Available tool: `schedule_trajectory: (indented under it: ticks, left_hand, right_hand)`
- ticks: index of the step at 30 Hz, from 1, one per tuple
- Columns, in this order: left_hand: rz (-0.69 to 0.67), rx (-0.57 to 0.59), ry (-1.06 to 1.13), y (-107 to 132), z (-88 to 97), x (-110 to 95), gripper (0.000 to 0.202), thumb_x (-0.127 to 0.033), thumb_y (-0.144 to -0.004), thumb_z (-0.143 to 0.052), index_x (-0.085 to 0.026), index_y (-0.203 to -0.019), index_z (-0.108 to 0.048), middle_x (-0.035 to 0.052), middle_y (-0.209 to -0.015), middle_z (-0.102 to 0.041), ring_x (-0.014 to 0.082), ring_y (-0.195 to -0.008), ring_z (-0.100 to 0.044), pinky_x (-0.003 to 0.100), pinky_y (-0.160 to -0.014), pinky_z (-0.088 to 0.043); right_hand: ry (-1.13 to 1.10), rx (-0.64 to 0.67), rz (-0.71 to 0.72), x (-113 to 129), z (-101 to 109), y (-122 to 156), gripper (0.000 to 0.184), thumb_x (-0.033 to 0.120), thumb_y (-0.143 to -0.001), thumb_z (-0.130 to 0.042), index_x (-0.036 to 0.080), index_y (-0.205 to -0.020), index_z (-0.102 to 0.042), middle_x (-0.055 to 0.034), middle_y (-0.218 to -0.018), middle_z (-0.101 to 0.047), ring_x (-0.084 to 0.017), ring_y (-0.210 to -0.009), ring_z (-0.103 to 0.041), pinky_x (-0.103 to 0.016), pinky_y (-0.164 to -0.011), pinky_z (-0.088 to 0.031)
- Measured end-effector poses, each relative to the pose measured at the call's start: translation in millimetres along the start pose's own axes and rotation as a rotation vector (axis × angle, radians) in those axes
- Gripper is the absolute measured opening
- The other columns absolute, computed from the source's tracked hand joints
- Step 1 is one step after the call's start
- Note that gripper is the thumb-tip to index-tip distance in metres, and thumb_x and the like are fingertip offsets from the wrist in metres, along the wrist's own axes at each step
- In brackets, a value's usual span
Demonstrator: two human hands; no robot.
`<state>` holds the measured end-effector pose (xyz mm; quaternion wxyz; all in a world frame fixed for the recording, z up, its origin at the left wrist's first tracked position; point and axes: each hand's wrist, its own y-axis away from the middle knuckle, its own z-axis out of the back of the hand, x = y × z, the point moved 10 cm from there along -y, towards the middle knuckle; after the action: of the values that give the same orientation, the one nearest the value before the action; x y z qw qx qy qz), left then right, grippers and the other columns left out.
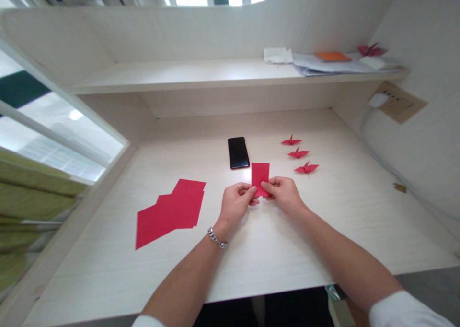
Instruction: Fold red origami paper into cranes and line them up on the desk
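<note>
Between both hands is a folded red paper (260, 172), a small upright rectangle held above the desk. My left hand (237, 200) pinches its lower left corner, thumb in front. At the lower right corner, my right hand (283, 192) pinches it the same way; the fingers behind the paper are partly hidden. Left of my hands, several overlapping red paper sheets (172, 209) lie flat. To the right stand three red paper cranes in a column: the far crane (291, 140), the middle crane (298, 153) and the near crane (306, 168).
A black phone (238, 153) lies just beyond my hands. The desk (108, 264) has a raised shelf (179, 73) at the back, bearing papers (309, 64), an orange pad (333, 56) and another red folded piece (372, 50). A charger (378, 99) with a cable is plugged into the right wall.
</note>
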<state>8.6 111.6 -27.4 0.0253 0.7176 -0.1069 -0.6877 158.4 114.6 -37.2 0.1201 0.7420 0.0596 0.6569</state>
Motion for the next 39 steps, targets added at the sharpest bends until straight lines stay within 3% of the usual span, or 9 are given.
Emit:
schedule_trajectory:
  ticks: [5,11,19,25,30,36,39]
  left_hand:
    - [-0.019,-0.056,0.023,2,5.1,-5,0.032,-0.039,-0.07,-0.075,-0.009,-0.08,-0.066,0.0073,-0.062,-0.069,0.0148,-0.052,-0.066,0.022,-0.05,-0.053]
    - [-0.005,-0.063,0.072,0,6.7,-3,0.037,-0.041,-0.067,-0.077,-0.009,-0.081,-0.065,0.007,-0.062,-0.069,0.0151,-0.052,-0.066,0.023,-0.05,-0.053]
    - [0.072,-0.011,0.165,-2,2.0,4,0.036,-0.044,-0.071,-0.073,-0.01,-0.077,-0.064,0.0074,-0.066,-0.069,0.015,-0.053,-0.066,0.023,-0.05,-0.052]
    - [0.039,-0.038,0.105,-2,5.8,2,0.031,-0.041,-0.071,-0.073,-0.011,-0.076,-0.066,0.0044,-0.064,-0.068,0.0136,-0.053,-0.064,0.023,-0.053,-0.052]
    - [0.052,0.0,0.085,-3,2.8,5,0.029,-0.039,-0.07,-0.073,-0.012,-0.069,-0.064,0.004,-0.06,-0.066,0.0137,-0.053,-0.062,0.023,-0.051,-0.05]
    - [0.035,0.031,0.182,-4,1.4,4,0.035,-0.037,-0.067,-0.077,-0.01,-0.087,-0.069,0.0101,-0.083,-0.072,0.0188,-0.07,-0.068,0.03,-0.067,-0.055]
    - [0.061,0.05,0.209,-3,-2.3,7,0.037,-0.036,-0.066,-0.077,-0.009,-0.091,-0.069,0.0113,-0.085,-0.073,0.0203,-0.073,-0.068,0.033,-0.069,-0.055]
  right_hand:
    - [-0.01,0.083,-0.046,-5,-8,1,0.038,0.048,-0.06,-0.081,0.014,-0.068,-0.066,-0.0044,-0.059,-0.068,-0.013,-0.049,-0.061,-0.023,-0.047,-0.049]
    - [0.032,0.089,0.003,0,-8,0,0.037,0.048,-0.061,-0.079,0.014,-0.069,-0.064,-0.003,-0.058,-0.067,-0.011,-0.046,-0.057,-0.021,-0.044,-0.044]
    - [-0.046,0.162,-0.106,-3,-11,5,0.035,0.042,-0.058,-0.082,0.013,-0.068,-0.066,-0.0032,-0.061,-0.068,-0.008,-0.045,-0.053,-0.02,-0.045,-0.041]
    - [-0.067,0.23,-0.159,-8,-16,7,0.033,0.04,-0.058,-0.083,0.013,-0.07,-0.068,-0.0035,-0.061,-0.067,-0.009,-0.046,-0.054,-0.021,-0.046,-0.041]
    - [-0.082,0.134,-0.122,-8,-9,1,0.032,0.043,-0.06,-0.08,0.015,-0.067,-0.066,0.0003,-0.057,-0.063,-0.01,-0.048,-0.053,-0.022,-0.047,-0.042]
    - [0.032,0.228,-0.069,-6,-18,3,0.029,0.042,-0.063,-0.077,0.015,-0.065,-0.064,0.0017,-0.054,-0.061,-0.01,-0.046,-0.05,-0.022,-0.046,-0.038]
    - [0.035,0.199,0.001,1,-15,2,0.028,0.041,-0.065,-0.075,0.016,-0.068,-0.065,0.001,-0.059,-0.064,-0.011,-0.051,-0.053,-0.023,-0.051,-0.04]
